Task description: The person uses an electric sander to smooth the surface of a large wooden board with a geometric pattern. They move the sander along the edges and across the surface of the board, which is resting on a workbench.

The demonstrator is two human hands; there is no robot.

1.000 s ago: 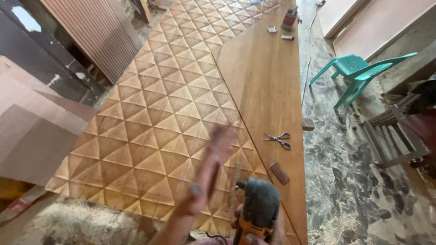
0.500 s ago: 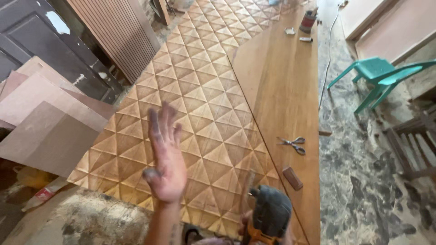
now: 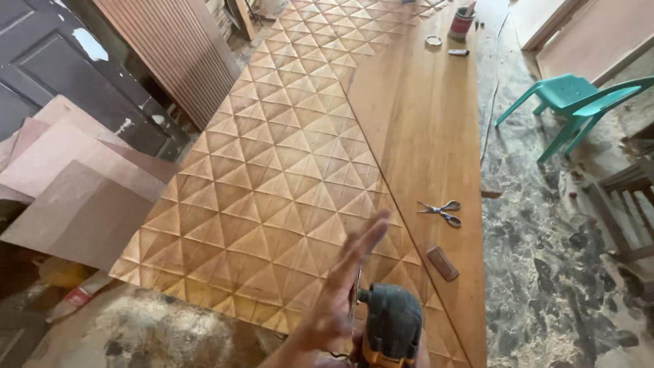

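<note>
Compared with half a second back, the left hand (image 3: 344, 283) has swung right and turned edge-on, so it's now a blurred blade with fingers straight and pressed together, hovering over the panel (image 3: 272, 170) just left of the sander (image 3: 390, 324). Before that it was palm-up with fingers spread, further left. The sander hasn't really moved; it sits at the bottom edge, dark top and orange body. The right hand is under it, mostly hidden, so I can't tell its grip.

Going left to right: flat boards (image 3: 75, 184) stacked on the floor by a dark door (image 3: 41, 61), then the big wooden panel carved in raised triangles, then its smooth uncarved strip carrying scissors (image 3: 439, 212) and a small brown block (image 3: 442, 263), with a can (image 3: 462, 22) at the far end. Right of that is a dusty floor (image 3: 545, 272) and a teal chair (image 3: 572, 102).

The panel's near edge hangs over sawdust, and there's plenty of open carved surface ahead of the hand.
</note>
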